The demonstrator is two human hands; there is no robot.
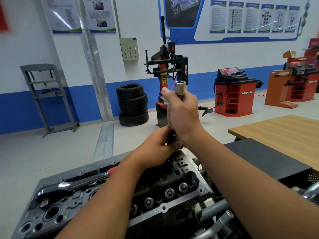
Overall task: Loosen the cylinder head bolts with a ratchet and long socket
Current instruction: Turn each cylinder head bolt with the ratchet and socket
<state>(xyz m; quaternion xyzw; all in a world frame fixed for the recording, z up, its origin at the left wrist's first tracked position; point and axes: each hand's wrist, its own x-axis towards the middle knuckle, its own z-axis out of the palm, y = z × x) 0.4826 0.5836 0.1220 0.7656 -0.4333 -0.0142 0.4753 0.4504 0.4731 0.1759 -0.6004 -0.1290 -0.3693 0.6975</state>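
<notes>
Our right hand grips the long socket, open end up; our left hand apparently pinches something dark beneath. We judge the socket rigid, slick steel, best gripped mid-barrel.

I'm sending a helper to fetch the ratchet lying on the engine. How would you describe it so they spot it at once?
Find the grey cylinder head at the bottom of the view. Along its far left edge, left of the person's left forearm, lies the ratchet. It is the only long polished chrome bar there, with a red grip at its far end.
</notes>
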